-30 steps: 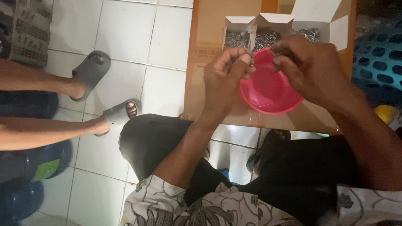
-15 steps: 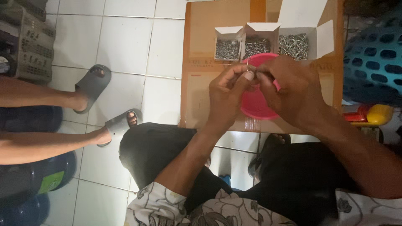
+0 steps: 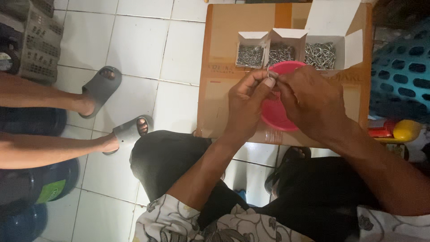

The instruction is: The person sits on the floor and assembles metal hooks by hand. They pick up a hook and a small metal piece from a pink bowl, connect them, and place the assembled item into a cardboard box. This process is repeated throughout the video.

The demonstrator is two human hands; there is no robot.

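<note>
My left hand (image 3: 247, 104) and my right hand (image 3: 309, 99) meet fingertip to fingertip over a pink plastic bowl (image 3: 274, 117). Between them they pinch a small metal ring (image 3: 271, 74). The bowl rests on a flat brown cardboard box (image 3: 224, 80) on the white tiled floor, and my hands hide most of it. Behind the bowl stand three small open white boxes (image 3: 283, 50) filled with several small metal parts.
Another person's two legs in grey slide sandals (image 3: 102, 89) reach in from the left. A grey crate (image 3: 36, 42) sits top left, dark blue jugs (image 3: 31, 192) bottom left. A blue perforated basket (image 3: 401, 76) and a yellow and red item (image 3: 396, 131) lie at right.
The view has shifted so the box and bowl sit lower in the frame. My hands have closed together over the bowl, covering more of it, and now pinch the ring.
</note>
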